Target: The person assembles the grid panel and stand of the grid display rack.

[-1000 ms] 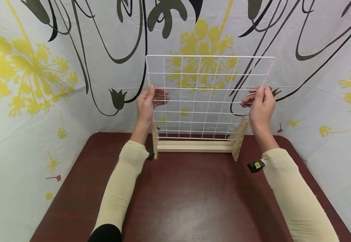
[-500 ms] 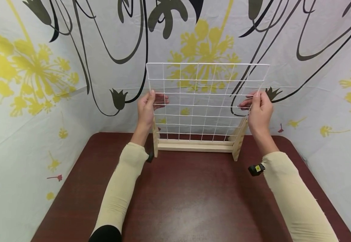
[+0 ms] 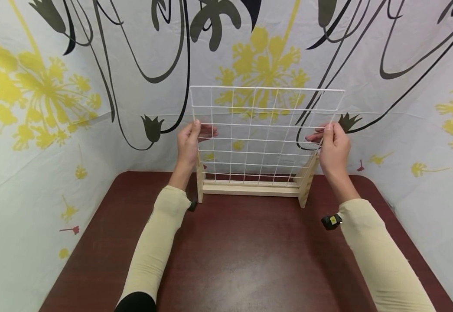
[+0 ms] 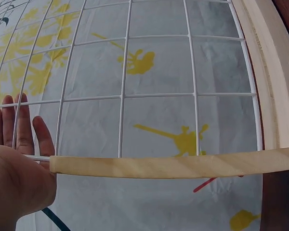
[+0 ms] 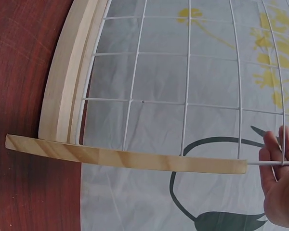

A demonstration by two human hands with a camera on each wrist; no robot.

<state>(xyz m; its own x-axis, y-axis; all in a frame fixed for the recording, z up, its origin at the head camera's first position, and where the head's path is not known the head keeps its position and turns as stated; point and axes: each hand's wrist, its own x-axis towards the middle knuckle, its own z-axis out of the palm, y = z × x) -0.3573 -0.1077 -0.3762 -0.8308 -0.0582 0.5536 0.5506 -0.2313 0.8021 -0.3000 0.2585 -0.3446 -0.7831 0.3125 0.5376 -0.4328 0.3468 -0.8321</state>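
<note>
A white wire grid panel [image 3: 265, 88] stands upright between the side pieces of a pale wooden stand [image 3: 249, 190]. Its lower edge is down at the stand's crossbar. At the grid's left edge, my left hand [image 3: 188, 145] grips the wire, thumb in front and fingers behind. My right hand [image 3: 334, 149] holds the opposite edge in the same way. In the left wrist view, the left wooden side piece [image 4: 159, 167] ends beside the hand. The right side piece [image 5: 125, 158] lies along the grid's edge in the right wrist view, stopping just short of my fingers.
The stand rests toward the back of a dark red-brown table [image 3: 246, 251]. Behind and around it hangs a white patterned cloth [image 3: 132, 95] with yellow and dark floral shapes, close to the table's back edge.
The grid has come down between the side pieces, its top edge now lower in the head view. Both hands have moved down slightly with it, and the right one a little inward.
</note>
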